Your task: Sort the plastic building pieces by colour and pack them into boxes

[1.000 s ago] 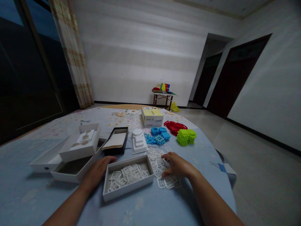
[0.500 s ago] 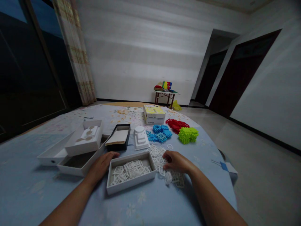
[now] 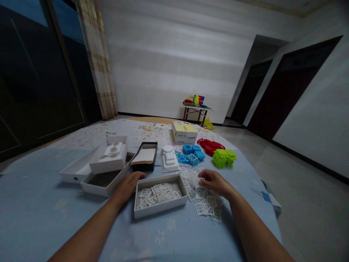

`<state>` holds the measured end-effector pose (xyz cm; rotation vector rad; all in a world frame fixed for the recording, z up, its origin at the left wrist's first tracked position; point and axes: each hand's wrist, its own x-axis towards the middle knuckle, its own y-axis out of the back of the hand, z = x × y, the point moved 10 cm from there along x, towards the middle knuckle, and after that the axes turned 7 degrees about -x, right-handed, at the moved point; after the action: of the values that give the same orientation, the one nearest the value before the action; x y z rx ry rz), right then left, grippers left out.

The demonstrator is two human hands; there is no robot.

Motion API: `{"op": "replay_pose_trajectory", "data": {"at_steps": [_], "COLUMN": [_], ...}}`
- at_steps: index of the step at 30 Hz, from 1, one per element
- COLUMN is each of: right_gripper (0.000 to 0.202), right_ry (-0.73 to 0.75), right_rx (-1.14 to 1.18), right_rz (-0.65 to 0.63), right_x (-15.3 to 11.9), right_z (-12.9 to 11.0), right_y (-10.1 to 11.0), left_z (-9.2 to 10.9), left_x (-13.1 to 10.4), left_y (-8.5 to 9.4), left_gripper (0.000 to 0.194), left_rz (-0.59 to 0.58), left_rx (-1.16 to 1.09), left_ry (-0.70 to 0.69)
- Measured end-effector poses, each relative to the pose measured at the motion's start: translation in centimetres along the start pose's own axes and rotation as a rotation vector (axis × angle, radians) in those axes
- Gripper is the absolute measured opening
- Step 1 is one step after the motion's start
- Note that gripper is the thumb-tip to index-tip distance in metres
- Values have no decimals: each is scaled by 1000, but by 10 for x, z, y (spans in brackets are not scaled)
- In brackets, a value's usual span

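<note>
Fingers of the right hand [image 3: 215,183] drawn in from their wider spread a second ago; picking through loose white lattice pieces [image 3: 208,204] seems under way.
Pieces lie under and nearer than the right grip, fingertips close together, clamping unclear; the white box [image 3: 161,209], partly filled, sits left of it. The left hand [image 3: 127,186] rests beside the box, its hold unclear.

Open room in front, clutter behind
The desk [image 3: 167,242] leaves a lane before the box [image 3: 160,210] and right of the pieces [image 3: 208,205]; the box is open from above. Left fingers [image 3: 138,175] and stacked boxes [image 3: 107,166] block leftward; behind stand the black box [image 3: 144,167], mould [image 3: 169,158] and blue blocks [image 3: 194,157].
</note>
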<state>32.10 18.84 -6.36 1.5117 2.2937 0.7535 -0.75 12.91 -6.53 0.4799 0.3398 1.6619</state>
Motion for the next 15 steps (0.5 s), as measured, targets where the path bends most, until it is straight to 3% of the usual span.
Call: {"op": "replay_pose_trajectory", "data": {"at_steps": [6, 11, 15], "right_gripper": [41, 37, 32], "right_ry": [44, 165, 257], "right_rx": [241, 280, 123], "right_rz": [124, 74, 58], "right_x": [-2, 2, 5], "right_z": [-40, -88, -99], "right_y": [12, -21, -38], "left_z": [-1, -8, -5], "left_x": [2, 5, 4], "left_y": [0, -1, -3], "left_gripper": [47, 47, 48], "left_rz": [8, 5, -18], "left_rx": [-18, -8, 13], "left_ry": [-6, 10, 8]}}
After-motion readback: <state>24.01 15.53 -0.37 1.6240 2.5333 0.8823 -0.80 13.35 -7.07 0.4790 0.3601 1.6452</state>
